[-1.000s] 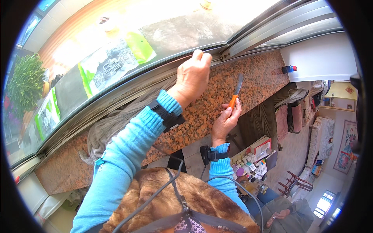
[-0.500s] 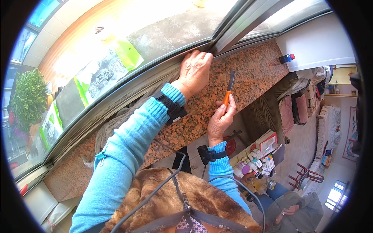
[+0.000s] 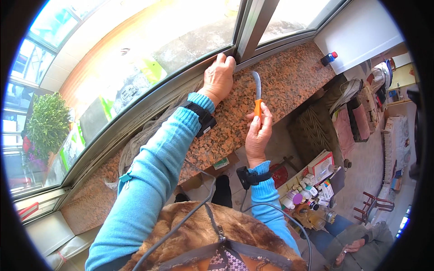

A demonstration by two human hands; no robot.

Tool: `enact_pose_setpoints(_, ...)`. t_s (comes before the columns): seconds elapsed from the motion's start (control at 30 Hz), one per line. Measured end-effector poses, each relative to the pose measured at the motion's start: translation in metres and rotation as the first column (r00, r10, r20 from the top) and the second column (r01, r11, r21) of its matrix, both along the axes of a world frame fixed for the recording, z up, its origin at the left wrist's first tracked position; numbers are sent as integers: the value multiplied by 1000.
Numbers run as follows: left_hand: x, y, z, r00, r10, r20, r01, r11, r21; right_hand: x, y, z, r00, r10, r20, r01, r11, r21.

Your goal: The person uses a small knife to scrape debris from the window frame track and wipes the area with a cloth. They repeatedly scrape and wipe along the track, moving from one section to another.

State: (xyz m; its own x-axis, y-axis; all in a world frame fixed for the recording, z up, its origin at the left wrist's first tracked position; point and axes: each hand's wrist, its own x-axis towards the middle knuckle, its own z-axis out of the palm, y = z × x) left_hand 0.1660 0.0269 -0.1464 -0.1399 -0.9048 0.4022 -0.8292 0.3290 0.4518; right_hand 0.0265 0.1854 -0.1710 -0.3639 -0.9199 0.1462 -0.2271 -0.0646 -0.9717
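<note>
My right hand [image 3: 258, 135] holds a knife [image 3: 257, 107] by its orange handle. The dark, slightly curved blade points up and away over the speckled reddish-brown stone sill [image 3: 289, 74], apart from it. Further left, my left hand [image 3: 219, 77] is closed against the metal window frame [image 3: 246, 38], by the corner where the upright meets the bottom rail. Its fingertips are hidden, so what they grip, if anything, cannot be made out. Beneath the left forearm a crumpled grey mesh cloth [image 3: 149, 140] lies along the rail.
A small dark bottle with a red cap [image 3: 329, 58] stands at the sill's right end. A shelf with medicine bottles and boxes [image 3: 307, 189] is at lower right, beside a seated person [image 3: 361, 244]. A cable [image 3: 199, 203] crosses my front. Outside grows a green plant [image 3: 47, 122].
The view has shifted slightly. The knife has turned a little more upright in my right hand. My left hand stays at the same corner of the window frame.
</note>
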Motion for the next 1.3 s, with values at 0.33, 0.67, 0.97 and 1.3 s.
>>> enact_pose_setpoints(0.33,6,6,2,996,-52,-73,58,995,85,-46,-40,51,933,283,-223,-284,958,27)
enact_pose_setpoints(0.67,8,4,-12,989,-19,-145,15,999,-30,-45,-78,63,788,323,-524,-304,944,125)
enact_pose_setpoints(0.97,8,23,-6,994,83,77,-85,996,17,-36,-83,96,406,253,-878,-279,949,145)
enact_pose_setpoints(1.3,4,2,-9,982,-39,187,53,996,-74,-45,-132,159,55,365,-930,-435,847,307)
